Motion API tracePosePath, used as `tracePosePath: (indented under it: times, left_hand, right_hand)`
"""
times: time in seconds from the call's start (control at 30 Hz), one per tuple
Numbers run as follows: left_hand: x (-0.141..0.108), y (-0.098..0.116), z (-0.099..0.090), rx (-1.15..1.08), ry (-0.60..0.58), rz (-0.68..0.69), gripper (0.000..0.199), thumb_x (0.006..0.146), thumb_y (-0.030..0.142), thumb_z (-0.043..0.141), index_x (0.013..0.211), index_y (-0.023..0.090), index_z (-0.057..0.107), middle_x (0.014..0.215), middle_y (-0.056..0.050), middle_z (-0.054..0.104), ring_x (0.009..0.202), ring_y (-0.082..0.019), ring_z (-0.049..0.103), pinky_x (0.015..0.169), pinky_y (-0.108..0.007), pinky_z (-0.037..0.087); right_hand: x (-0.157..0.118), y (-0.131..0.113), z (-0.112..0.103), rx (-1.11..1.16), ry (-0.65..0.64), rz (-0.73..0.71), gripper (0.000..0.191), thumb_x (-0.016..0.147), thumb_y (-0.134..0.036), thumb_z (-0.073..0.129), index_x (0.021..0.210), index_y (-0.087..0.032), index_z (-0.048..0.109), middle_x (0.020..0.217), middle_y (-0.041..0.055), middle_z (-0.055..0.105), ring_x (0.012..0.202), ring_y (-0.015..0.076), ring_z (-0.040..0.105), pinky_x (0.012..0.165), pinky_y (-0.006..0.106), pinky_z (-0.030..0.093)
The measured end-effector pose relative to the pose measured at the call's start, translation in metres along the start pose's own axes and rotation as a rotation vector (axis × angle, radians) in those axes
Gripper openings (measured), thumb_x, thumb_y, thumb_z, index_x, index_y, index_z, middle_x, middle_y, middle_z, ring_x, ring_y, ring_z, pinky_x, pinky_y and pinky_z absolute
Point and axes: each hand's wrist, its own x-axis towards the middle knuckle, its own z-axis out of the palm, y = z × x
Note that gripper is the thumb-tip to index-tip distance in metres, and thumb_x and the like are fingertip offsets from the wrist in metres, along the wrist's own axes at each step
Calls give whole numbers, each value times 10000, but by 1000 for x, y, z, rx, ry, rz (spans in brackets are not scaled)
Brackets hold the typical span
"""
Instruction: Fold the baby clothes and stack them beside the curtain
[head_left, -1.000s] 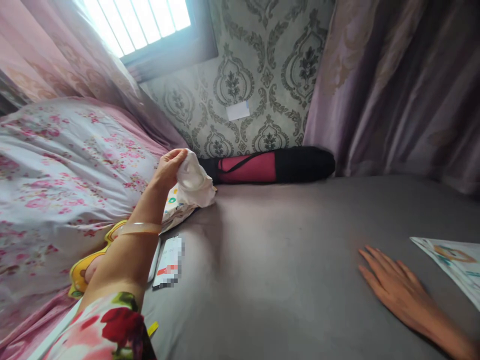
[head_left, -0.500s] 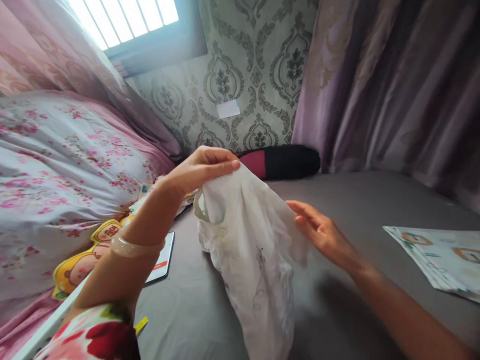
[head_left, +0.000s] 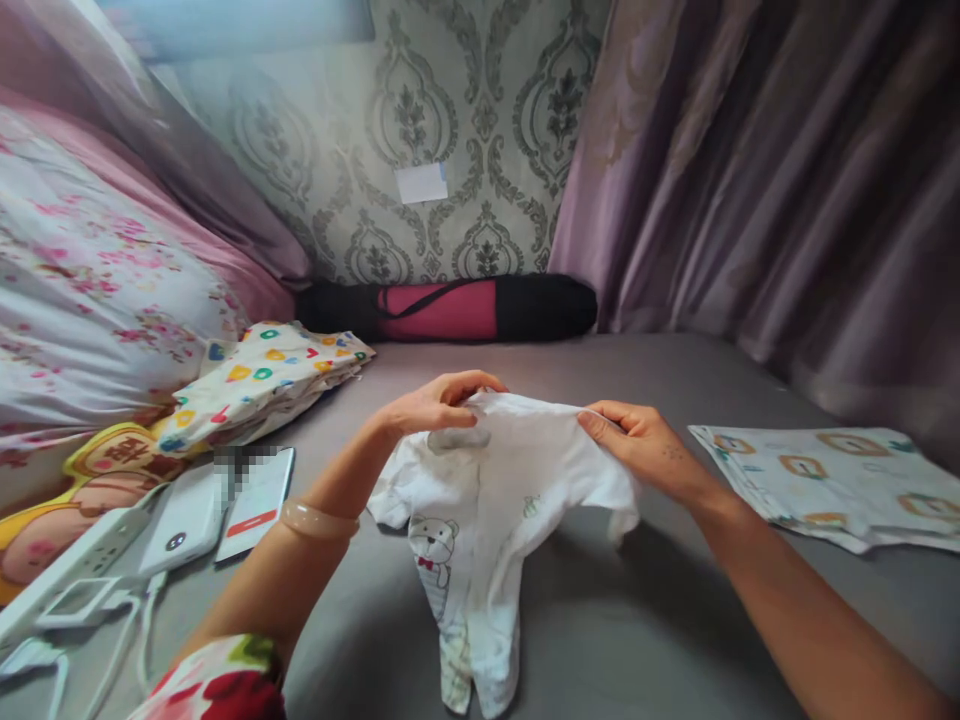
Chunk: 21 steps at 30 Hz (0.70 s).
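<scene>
Here, white romper [head_left: 497,490], hanging between both hands [head_left: 431,403] [head_left: 649,445]

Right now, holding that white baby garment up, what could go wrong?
Left hand and right hand hold the white garment near its upper edge; it might slip.
The sleeve under the right hand hangs loose and could crease if lowered.
The left forearm appears close to the phone and might nudge it.
</scene>
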Motion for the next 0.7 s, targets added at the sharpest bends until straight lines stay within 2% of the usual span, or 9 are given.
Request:
tracePosePath:
  times: [0.13, 0.27, 0.37, 0.43, 0.53, 0.6, 0.7]
  left_hand:
    - [17, -4, 27, 57, 30, 118, 495, 725, 347, 648, 1184, 180, 568, 954, -34, 600, 796, -139, 532, 690, -233, 435]
    - [36, -23, 53, 51, 51, 247, 411, 805, 351, 627, 1160, 148, 584, 862, -17, 593, 681, -99, 494, 627, -214, 407]
    - [48, -40, 67, 63, 51, 283, 296, 888, 366, 537, 1055, 148, 647, 928, -53, 633, 811, -140, 572, 722, -232, 449]
    - [54, -46, 72, 135, 65, 315, 277, 909, 353, 503, 1000, 161, 681, 971, -67, 635, 901, -162, 591, 800, -247, 457]
    - [59, -45, 77, 222, 116, 352, 243, 888, 318, 528, 960, 171, 707, 991, -75, 613, 900, -162, 597, 824, -257, 463]
    - [60, -41, 79, 196, 153, 331, 215, 861, 309, 560, 911, 161, 708, 948, -69, 620, 864, -157, 598, 800, -255, 470]
    - [59, -32, 81, 77, 157, 238, 211, 827, 333, 606, 855, 140, 687, 819, -40, 641, 760, -135, 586, 714, -236, 469]
  right_hand:
    - [-14, 2, -25, -67, 24, 67, 391, 809, -567, 593, 755, -191, 688, 681, 3, 634, 586, 131, 545, 486, 215, 394]
    - [-24, 34, -37, -89, 4, 164, 397, 833, -558, 579, 817, -180, 698, 696, 0, 631, 591, 122, 533, 494, 211, 375]
    - [-29, 63, -38, -113, -53, 210, 412, 854, -547, 545, 852, -162, 690, 715, 2, 630, 613, 127, 538, 524, 218, 389]
    - [-29, 75, -39, -161, -133, 199, 398, 869, -520, 525, 853, -157, 688, 737, 6, 638, 639, 136, 551, 548, 226, 403]
    - [-23, 83, -40, -272, -250, 146, 334, 861, -468, 548, 894, -175, 704, 798, 20, 676, 721, 171, 596, 624, 256, 446]
    - [-16, 81, -37, -320, -244, 83, 301, 835, -440, 595, 982, -203, 709, 908, 37, 705, 841, 208, 624, 733, 296, 476]
    - [-4, 68, -24, -284, -158, -24, 346, 840, -419, 604, 1131, -244, 671, 1111, 51, 688, 1024, 232, 607, 864, 332, 470]
